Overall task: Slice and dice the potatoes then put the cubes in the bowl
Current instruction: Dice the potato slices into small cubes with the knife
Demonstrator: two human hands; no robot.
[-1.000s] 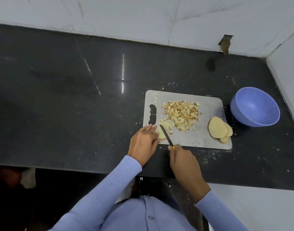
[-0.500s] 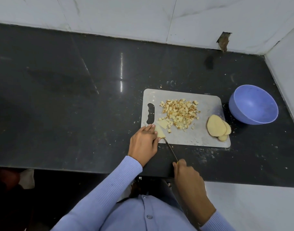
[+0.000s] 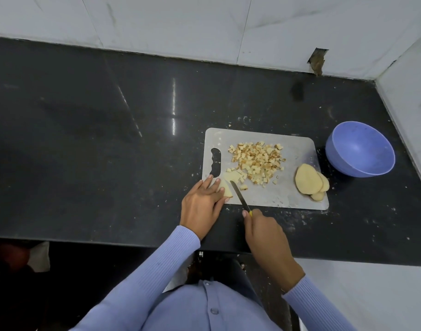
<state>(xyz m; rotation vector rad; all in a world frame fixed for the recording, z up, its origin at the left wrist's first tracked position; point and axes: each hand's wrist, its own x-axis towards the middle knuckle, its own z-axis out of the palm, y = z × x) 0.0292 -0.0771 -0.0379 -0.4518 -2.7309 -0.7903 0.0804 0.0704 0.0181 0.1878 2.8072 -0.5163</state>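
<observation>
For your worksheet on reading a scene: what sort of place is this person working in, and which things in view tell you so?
Most likely a home kitchen: a dark stone countertop against a tiled wall, with a cutting board of diced potato cubes, a knife and a blue bowl.

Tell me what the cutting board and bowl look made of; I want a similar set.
Cutting board: probably matte plastic, possibly brushed metal; pale grey, thin, flat, with a moulded handle slot. Bowl: probably plastic; even lavender colour, smooth with a soft sheen.
</observation>
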